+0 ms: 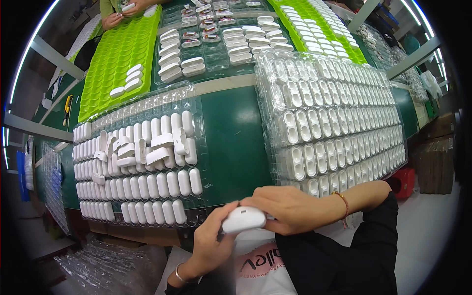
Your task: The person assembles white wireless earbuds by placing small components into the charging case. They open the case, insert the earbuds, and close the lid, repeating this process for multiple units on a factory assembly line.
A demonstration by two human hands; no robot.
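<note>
Between both hands, close to my body, is a white rounded earbud charging case point(244, 220) with a small dark slot in its facing side. My left hand point(212, 243) grips its left end between thumb and fingers. My right hand point(287, 206) is closed around its right end, and its fingertips are partly hidden behind the case. Ahead on the left, a clear plastic tray point(199, 110) holds rows of smooth white case shells point(157, 184), with several loose white pieces point(160, 147) heaped on top. On the right, stacked clear trays point(270, 125) carry white case inserts point(314, 123) with paired hollows.
The green table point(231, 147) shows between the trays. Farther off are a lime green tray point(110, 64) with a few white cases and another lime tray point(314, 37). At the far left a co-worker's hands point(120, 14) hold a white piece. A red stool point(404, 183) stands right.
</note>
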